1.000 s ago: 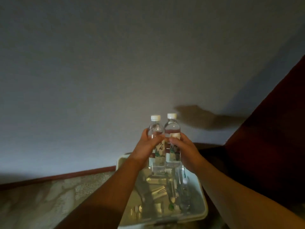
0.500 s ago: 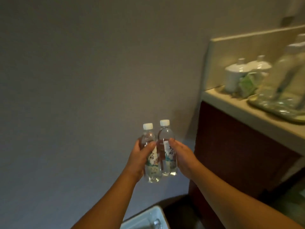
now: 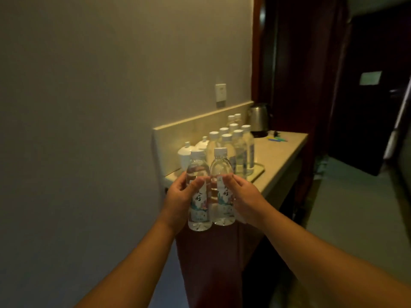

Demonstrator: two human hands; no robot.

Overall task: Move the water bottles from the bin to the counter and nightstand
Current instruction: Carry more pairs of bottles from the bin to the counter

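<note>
head view: the left hand (image 3: 180, 196) has its grip clamped around the left water bottle (image 3: 198, 192), thumb across the printed label, fingers wrapped behind it. the right hand (image 3: 245, 197) has its grip clamped on the right water bottle (image 3: 222, 187) in the same way. both bottles are upright, white caps on top, clear, side by side and touching or nearly so, held in the air in front of the near end of the worktop (image 3: 280, 152), their bases lower than its edge. on the worktop a cluster of capped water bottles (image 3: 239, 147) stands upright on a tray (image 3: 259, 172), close together. just beside them, toward the wall, stand two white lidded jars (image 3: 185, 153). farther along sits a metal kettle (image 3: 259, 117) on its base, with small blue and yellow items (image 3: 278, 138) lying near it. a wall socket (image 3: 220, 94) is mounted above the backsplash. the cabinet under the worktop is dark red wood
</note>
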